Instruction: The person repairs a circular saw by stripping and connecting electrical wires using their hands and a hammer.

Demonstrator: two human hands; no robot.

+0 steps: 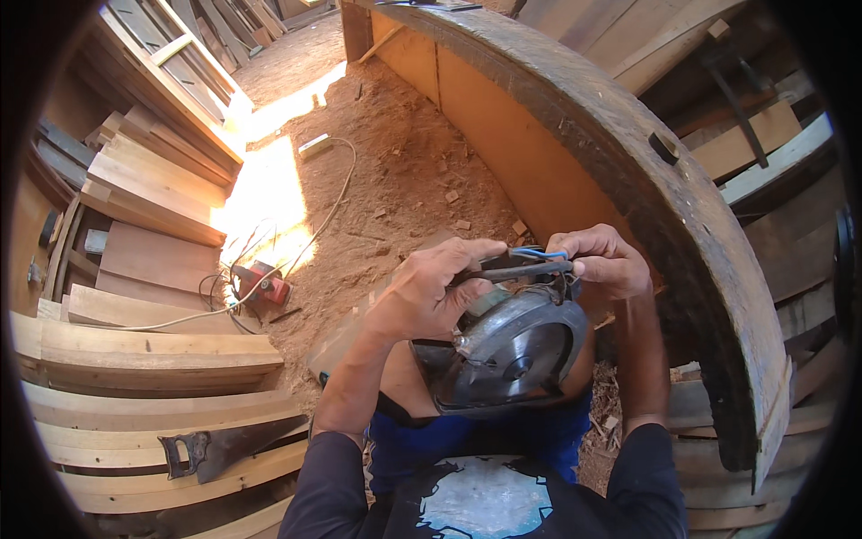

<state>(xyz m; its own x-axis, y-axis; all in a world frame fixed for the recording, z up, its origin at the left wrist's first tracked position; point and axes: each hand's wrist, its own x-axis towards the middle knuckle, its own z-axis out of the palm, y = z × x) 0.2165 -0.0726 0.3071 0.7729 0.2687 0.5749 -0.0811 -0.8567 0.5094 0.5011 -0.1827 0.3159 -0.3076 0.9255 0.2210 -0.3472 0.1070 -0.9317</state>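
A circular saw (512,355) with a round steel blade and grey guard rests across my lap. Above it a dark power cable (525,270) runs between my hands, with thin blue wires (537,253) showing beside it. My left hand (435,283) is closed around the cable's left part, over the saw's body. The fingers of my right hand (606,260) pinch the cable's right end near the blue wires. What else sits under the fingers is hidden.
A wooden workbench (646,171) curves along the right. Stacked planks (148,359) fill the left side, with a handsaw (229,446) on them. On the sawdust-covered floor (386,180) lie a red power tool (262,286), an extension cord (339,202) and its socket block (314,145).
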